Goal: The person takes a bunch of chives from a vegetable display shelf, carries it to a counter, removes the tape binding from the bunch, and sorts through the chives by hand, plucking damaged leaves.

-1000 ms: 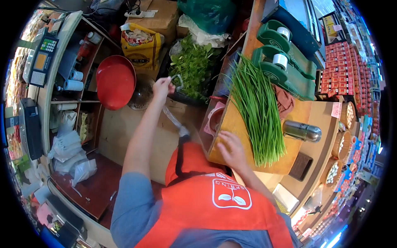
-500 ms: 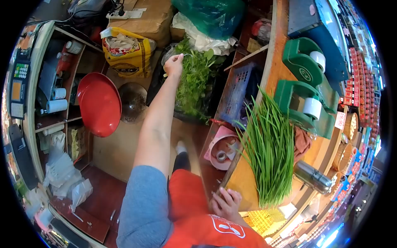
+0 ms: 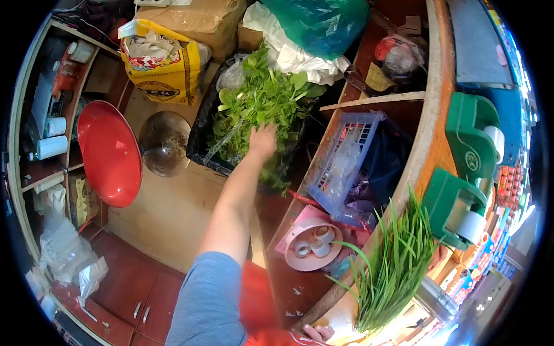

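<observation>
My left hand [image 3: 264, 142] reaches down onto a heap of leafy greens [image 3: 254, 98]. Its fingers are stretched out over the leaves, and the hand looks open. A black plastic bag [image 3: 202, 130] lines the container around these greens. Near the bottom edge, my right hand [image 3: 318, 333] rests on the edge of the wooden counter [image 3: 343, 305], fingers loosely apart; most of it is cut off from view. Close beside it on the counter lies a bundle of long green garlic chives [image 3: 398, 262].
A red basin [image 3: 109, 155] and a metal wok [image 3: 165, 143] stand left of the greens. Behind are a yellow bag [image 3: 161, 66] and a cardboard box [image 3: 196, 23]. Right are a blue crate [image 3: 346, 155], a pink bowl of tape rolls [image 3: 311, 242] and green tape dispensers [image 3: 456, 205].
My left hand has gone from the near-left rim of the greens, fingers pinched, to over their front part with fingers extended. The view has shifted, leaving less of my right hand visible.
</observation>
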The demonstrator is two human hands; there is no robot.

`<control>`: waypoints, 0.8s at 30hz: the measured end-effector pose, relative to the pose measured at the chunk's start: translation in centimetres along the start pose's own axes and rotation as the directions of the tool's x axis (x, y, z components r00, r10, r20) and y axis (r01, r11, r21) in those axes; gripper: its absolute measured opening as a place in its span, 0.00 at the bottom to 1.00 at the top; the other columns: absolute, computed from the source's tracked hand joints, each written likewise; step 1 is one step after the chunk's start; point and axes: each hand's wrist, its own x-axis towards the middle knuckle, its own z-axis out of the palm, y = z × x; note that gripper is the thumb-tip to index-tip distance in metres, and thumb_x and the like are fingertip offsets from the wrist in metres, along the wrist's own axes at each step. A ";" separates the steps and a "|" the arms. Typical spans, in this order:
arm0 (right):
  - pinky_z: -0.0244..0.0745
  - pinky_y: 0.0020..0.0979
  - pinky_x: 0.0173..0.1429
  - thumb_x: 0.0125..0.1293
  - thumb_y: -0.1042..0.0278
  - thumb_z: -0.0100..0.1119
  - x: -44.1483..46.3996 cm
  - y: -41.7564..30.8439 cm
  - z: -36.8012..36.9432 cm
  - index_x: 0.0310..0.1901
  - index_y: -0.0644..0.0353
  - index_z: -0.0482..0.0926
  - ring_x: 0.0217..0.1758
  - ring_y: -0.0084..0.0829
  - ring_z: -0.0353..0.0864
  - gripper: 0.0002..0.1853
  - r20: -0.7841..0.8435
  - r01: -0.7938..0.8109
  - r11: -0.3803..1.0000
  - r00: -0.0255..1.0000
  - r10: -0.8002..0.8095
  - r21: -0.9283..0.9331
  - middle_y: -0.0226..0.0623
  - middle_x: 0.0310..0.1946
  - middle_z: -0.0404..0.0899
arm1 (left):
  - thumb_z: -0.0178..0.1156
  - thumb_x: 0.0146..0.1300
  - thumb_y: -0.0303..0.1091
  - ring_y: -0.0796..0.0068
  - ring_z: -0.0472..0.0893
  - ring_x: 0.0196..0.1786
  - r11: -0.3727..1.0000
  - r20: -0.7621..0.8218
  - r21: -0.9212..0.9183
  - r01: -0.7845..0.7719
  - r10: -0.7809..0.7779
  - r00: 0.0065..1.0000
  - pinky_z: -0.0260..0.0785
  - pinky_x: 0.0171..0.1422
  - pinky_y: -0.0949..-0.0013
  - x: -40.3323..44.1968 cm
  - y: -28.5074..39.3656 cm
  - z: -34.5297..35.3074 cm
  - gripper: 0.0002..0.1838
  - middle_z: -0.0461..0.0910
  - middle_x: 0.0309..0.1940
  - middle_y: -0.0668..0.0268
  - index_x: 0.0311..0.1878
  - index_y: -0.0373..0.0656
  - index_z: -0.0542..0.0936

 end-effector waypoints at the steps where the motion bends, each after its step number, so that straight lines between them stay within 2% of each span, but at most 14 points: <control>1: 0.59 0.31 0.42 0.50 0.45 0.57 0.7 0.0 0.6 0.36 0.32 0.82 0.44 0.24 0.65 0.12 0.015 -0.030 0.999 0.999 0.030 0.010 0.09 0.37 0.74 | 0.49 0.59 0.34 0.63 0.53 0.70 0.998 0.098 0.050 -0.026 0.021 0.995 0.42 0.71 0.49 0.1 0.0 0.9 0.27 0.58 0.67 0.66 0.64 0.48 0.64; 4: 0.60 0.30 0.43 0.51 0.47 0.56 2.3 0.5 2.1 0.37 0.33 0.81 0.46 0.24 0.65 0.12 0.028 -0.077 0.997 0.997 0.076 0.022 0.10 0.40 0.73 | 0.47 0.60 0.36 0.66 0.49 0.72 0.966 0.261 0.259 0.006 -0.076 0.962 0.39 0.73 0.52 0.5 -0.5 1.6 0.29 0.51 0.70 0.69 0.67 0.50 0.60; 5: 0.60 0.30 0.43 0.52 0.47 0.56 2.7 0.6 2.6 0.38 0.33 0.81 0.46 0.24 0.65 0.12 0.036 -0.088 0.996 0.996 0.087 0.024 0.10 0.41 0.73 | 0.43 0.62 0.36 0.66 0.46 0.73 0.930 0.356 0.368 -0.026 -0.114 0.928 0.37 0.73 0.53 0.6 -1.1 1.4 0.30 0.47 0.71 0.72 0.69 0.51 0.55; 8: 0.61 0.29 0.45 0.53 0.49 0.55 3.5 0.9 3.1 0.39 0.34 0.80 0.49 0.23 0.65 0.12 0.054 -0.102 0.995 0.994 0.100 0.024 0.11 0.43 0.72 | 0.46 0.66 0.37 0.66 0.41 0.74 0.931 0.465 0.364 0.040 -0.219 0.858 0.37 0.74 0.54 1.8 -3.1 0.7 0.32 0.39 0.72 0.74 0.71 0.51 0.48; 12: 0.62 0.29 0.46 0.54 0.51 0.55 4.1 1.1 3.4 0.41 0.35 0.80 0.51 0.23 0.64 0.12 0.066 -0.104 0.994 0.993 0.102 0.029 0.12 0.47 0.72 | 0.46 0.66 0.39 0.65 0.42 0.73 0.876 0.520 0.481 0.028 -0.311 0.796 0.38 0.74 0.53 2.3 -3.0 -0.3 0.32 0.39 0.72 0.74 0.71 0.52 0.48; 15: 0.63 0.28 0.48 0.55 0.52 0.54 4.5 1.3 3.5 0.42 0.36 0.79 0.53 0.23 0.64 0.13 0.065 -0.093 0.995 0.994 0.091 0.031 0.13 0.50 0.71 | 0.47 0.64 0.38 0.64 0.50 0.72 0.969 0.357 0.231 0.087 -0.168 0.919 0.38 0.74 0.52 1.6 -2.9 -0.5 0.25 0.55 0.69 0.70 0.64 0.48 0.65; 16: 0.63 0.28 0.48 0.56 0.53 0.54 4.6 1.2 3.5 0.43 0.36 0.79 0.54 0.23 0.64 0.13 0.063 -0.092 0.995 0.994 0.090 0.029 0.14 0.51 0.71 | 0.49 0.63 0.38 0.63 0.57 0.68 0.984 0.230 0.157 0.079 -0.114 0.967 0.42 0.72 0.51 0.9 -2.8 -0.9 0.20 0.62 0.63 0.67 0.58 0.46 0.70; 18: 0.64 0.27 0.49 0.56 0.54 0.53 4.7 1.1 2.9 0.44 0.37 0.79 0.55 0.23 0.64 0.13 0.069 -0.100 0.994 0.993 0.097 0.033 0.14 0.52 0.70 | 0.51 0.62 0.39 0.62 0.69 0.60 1.000 -0.032 0.011 0.013 -0.013 0.999 0.50 0.68 0.48 -0.9 -2.9 -1.8 0.15 0.75 0.53 0.61 0.47 0.43 0.79; 19: 0.64 0.27 0.49 0.57 0.54 0.53 4.6 0.9 2.5 0.44 0.37 0.79 0.56 0.22 0.64 0.13 0.076 -0.109 0.993 0.991 0.106 0.035 0.15 0.53 0.70 | 0.54 0.60 0.38 0.61 0.79 0.39 0.999 -0.130 0.003 -0.037 0.037 0.991 0.62 0.55 0.49 -1.5 -2.8 -3.0 0.12 0.81 0.31 0.59 0.28 0.42 0.82; 20: 0.64 0.27 0.50 0.57 0.55 0.53 4.5 0.4 1.9 0.45 0.37 0.78 0.57 0.22 0.64 0.13 0.078 -0.125 0.991 0.990 0.121 0.045 0.15 0.54 0.70 | 0.57 0.57 0.38 0.62 0.76 0.27 0.997 -0.251 -0.057 -0.057 0.041 0.967 0.67 0.41 0.54 -2.4 -3.0 -3.8 0.13 0.78 0.21 0.60 0.21 0.41 0.80; 21: 0.64 0.27 0.50 0.58 0.55 0.53 4.3 -0.3 1.1 0.45 0.37 0.78 0.57 0.22 0.64 0.13 0.084 -0.150 0.987 0.986 0.145 0.055 0.15 0.55 0.70 | 0.58 0.56 0.36 0.60 0.77 0.29 0.986 -0.337 -0.106 -0.127 0.085 0.938 0.68 0.37 0.58 -3.5 -2.8 -5.0 0.11 0.78 0.23 0.58 0.22 0.40 0.79; 22: 0.65 0.27 0.50 0.58 0.56 0.53 4.0 -1.2 0.5 0.46 0.38 0.78 0.58 0.22 0.64 0.13 0.089 -0.176 0.981 0.981 0.169 0.076 0.16 0.56 0.69 | 0.58 0.55 0.34 0.57 0.78 0.31 0.965 -0.377 -0.259 -0.045 -0.058 0.924 0.69 0.35 0.58 -4.4 -2.7 -4.8 0.09 0.78 0.23 0.57 0.24 0.41 0.80; 23: 0.65 0.26 0.51 0.58 0.56 0.52 3.9 -2.0 0.0 0.46 0.38 0.78 0.59 0.22 0.64 0.14 0.090 -0.197 0.975 0.978 0.188 0.102 0.16 0.57 0.69 | 0.59 0.54 0.30 0.58 0.78 0.38 0.974 -0.311 -0.226 0.029 -0.100 0.945 0.70 0.43 0.60 -5.3 -2.0 -5.8 0.06 0.79 0.30 0.55 0.36 0.42 0.80; 24: 0.65 0.26 0.51 0.59 0.57 0.52 3.9 -2.3 -0.4 0.47 0.38 0.78 0.59 0.22 0.64 0.14 0.099 -0.207 0.969 0.976 0.195 0.132 0.16 0.58 0.69 | 0.59 0.54 0.27 0.58 0.76 0.47 0.969 -0.350 -0.234 -0.078 -0.009 0.937 0.69 0.51 0.61 -6.5 -2.4 -6.0 0.16 0.76 0.41 0.55 0.49 0.42 0.75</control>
